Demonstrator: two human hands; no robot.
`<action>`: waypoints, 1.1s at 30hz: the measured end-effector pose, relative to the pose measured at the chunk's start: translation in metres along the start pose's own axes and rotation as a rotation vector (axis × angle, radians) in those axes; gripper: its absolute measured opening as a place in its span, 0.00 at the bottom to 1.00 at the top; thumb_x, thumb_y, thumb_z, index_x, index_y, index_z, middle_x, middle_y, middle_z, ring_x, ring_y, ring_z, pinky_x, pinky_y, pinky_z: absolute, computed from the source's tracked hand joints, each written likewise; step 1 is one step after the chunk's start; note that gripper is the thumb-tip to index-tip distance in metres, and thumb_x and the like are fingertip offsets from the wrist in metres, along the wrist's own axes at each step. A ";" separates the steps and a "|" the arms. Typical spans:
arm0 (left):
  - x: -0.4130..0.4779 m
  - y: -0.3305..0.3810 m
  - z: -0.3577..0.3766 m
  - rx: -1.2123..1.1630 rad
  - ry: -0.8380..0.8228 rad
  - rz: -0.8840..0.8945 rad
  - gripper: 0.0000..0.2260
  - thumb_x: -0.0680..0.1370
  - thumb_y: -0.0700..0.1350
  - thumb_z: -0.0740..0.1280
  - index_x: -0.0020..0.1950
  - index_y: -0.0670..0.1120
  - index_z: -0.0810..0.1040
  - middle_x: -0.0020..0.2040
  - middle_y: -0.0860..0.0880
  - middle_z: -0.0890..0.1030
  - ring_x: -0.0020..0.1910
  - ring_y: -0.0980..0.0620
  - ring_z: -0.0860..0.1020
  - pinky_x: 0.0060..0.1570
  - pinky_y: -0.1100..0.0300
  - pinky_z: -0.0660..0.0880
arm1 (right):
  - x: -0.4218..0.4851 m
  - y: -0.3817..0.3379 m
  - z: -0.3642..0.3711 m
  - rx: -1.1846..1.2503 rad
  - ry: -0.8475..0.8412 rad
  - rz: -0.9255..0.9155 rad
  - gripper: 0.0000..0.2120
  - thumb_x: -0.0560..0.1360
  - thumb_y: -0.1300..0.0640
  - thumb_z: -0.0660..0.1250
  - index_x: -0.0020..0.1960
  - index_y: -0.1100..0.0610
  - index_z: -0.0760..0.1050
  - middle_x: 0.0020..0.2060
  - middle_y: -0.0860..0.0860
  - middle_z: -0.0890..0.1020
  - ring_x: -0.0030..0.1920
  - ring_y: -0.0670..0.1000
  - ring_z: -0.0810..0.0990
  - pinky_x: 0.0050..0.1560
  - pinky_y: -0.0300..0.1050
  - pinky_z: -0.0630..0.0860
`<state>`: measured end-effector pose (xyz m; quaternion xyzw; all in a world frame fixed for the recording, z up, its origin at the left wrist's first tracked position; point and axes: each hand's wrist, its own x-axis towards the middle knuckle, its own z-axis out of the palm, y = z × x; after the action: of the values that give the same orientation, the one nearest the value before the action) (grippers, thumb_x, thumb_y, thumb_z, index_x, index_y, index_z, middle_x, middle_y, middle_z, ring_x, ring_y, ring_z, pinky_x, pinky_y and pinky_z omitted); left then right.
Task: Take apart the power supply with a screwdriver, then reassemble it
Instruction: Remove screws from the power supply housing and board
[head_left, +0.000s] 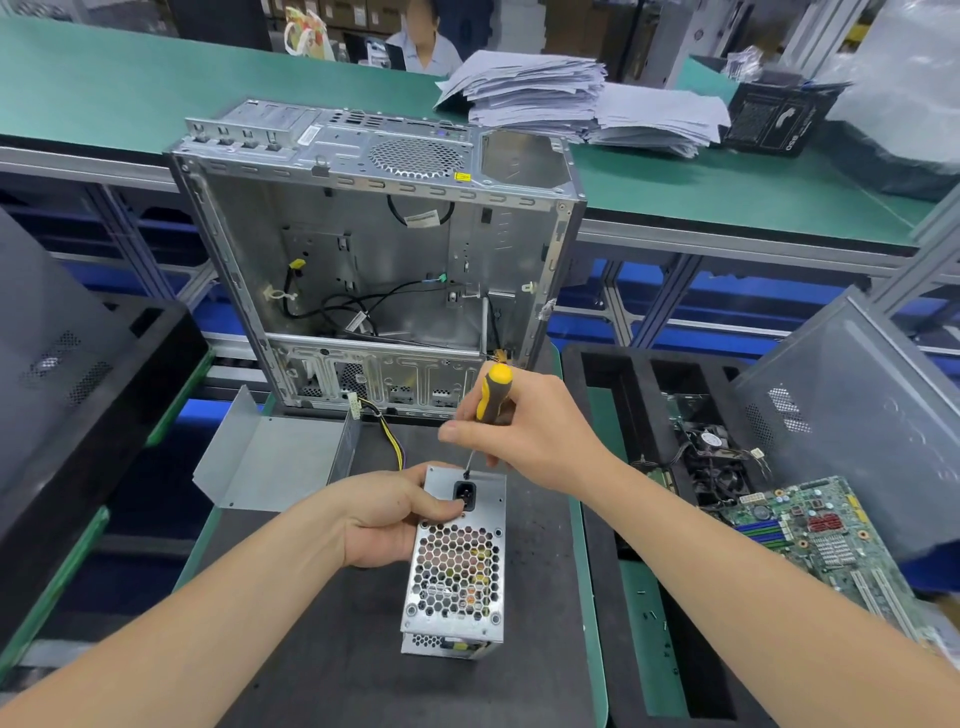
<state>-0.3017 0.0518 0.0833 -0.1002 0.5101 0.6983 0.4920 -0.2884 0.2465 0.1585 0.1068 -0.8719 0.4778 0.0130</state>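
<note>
Power supply (457, 566) on the dark mat (322, 623), gripped by one hand, a screwdriver tip set on it.
Its grilled face, socket (465, 491) at the far end, is turned up, and its long side runs away from the person. The left hand (389, 519) grips its far left edge, thumb curled over by the socket. The right hand (524, 441), just beyond, is wrapped round the yellow-and-black screwdriver (493, 395), tip down beside the socket.
</note>
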 end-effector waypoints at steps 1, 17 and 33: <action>0.000 0.000 0.000 -0.004 0.000 0.000 0.21 0.78 0.27 0.66 0.70 0.40 0.76 0.58 0.35 0.84 0.54 0.39 0.85 0.54 0.42 0.82 | 0.000 -0.001 0.000 0.026 -0.005 0.002 0.16 0.73 0.48 0.80 0.45 0.55 0.76 0.36 0.51 0.84 0.32 0.57 0.84 0.36 0.50 0.82; -0.001 -0.001 0.000 -0.014 0.024 -0.005 0.19 0.78 0.27 0.66 0.66 0.41 0.77 0.58 0.34 0.84 0.55 0.37 0.85 0.54 0.40 0.83 | 0.004 -0.007 -0.011 -0.021 0.004 -0.112 0.10 0.80 0.58 0.69 0.53 0.52 0.67 0.34 0.57 0.82 0.32 0.58 0.86 0.34 0.62 0.82; -0.011 -0.009 -0.007 -0.028 -0.036 0.099 0.23 0.84 0.29 0.58 0.68 0.55 0.69 0.65 0.32 0.80 0.63 0.33 0.80 0.64 0.34 0.76 | -0.001 0.001 -0.017 0.284 0.098 0.038 0.09 0.80 0.65 0.66 0.52 0.59 0.65 0.35 0.62 0.84 0.30 0.65 0.85 0.29 0.56 0.83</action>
<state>-0.2919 0.0396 0.0815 -0.0693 0.4958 0.7306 0.4644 -0.2890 0.2614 0.1663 0.0677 -0.7958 0.6009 0.0312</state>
